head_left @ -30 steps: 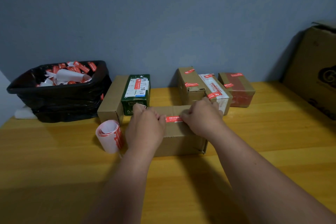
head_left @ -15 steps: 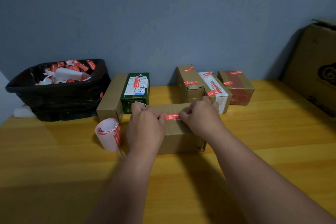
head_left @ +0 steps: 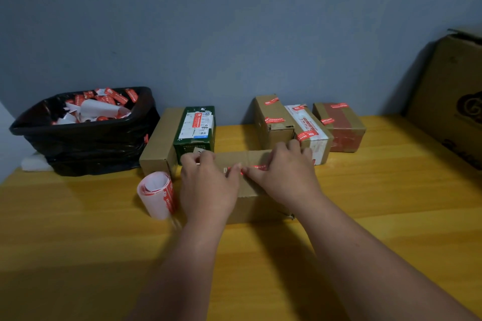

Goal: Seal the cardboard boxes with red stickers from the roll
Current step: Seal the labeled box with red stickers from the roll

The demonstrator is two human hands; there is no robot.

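Note:
A brown cardboard box (head_left: 251, 200) lies on the wooden table in front of me. A red sticker (head_left: 258, 167) runs across its top seam, mostly covered by my thumbs. My left hand (head_left: 206, 185) rests on the left half of the box with its thumb pressing the sticker's left end. My right hand (head_left: 284, 174) lies over the right half, fingers reaching the far edge, thumb pressing the sticker. The two thumbs nearly meet. The sticker roll (head_left: 156, 194), white with red labels, stands just left of the box.
A black-lined bin (head_left: 86, 143) with peeled backing and red scraps sits back left. A plain box (head_left: 159, 148) and a green box (head_left: 195, 133) stand behind the roll. Three stickered boxes (head_left: 310, 130) stand back right. A large carton (head_left: 453, 101) fills the right edge.
My thumbs have slid toward each other along the sticker, covering more of it. The box and the roll have stayed in place.

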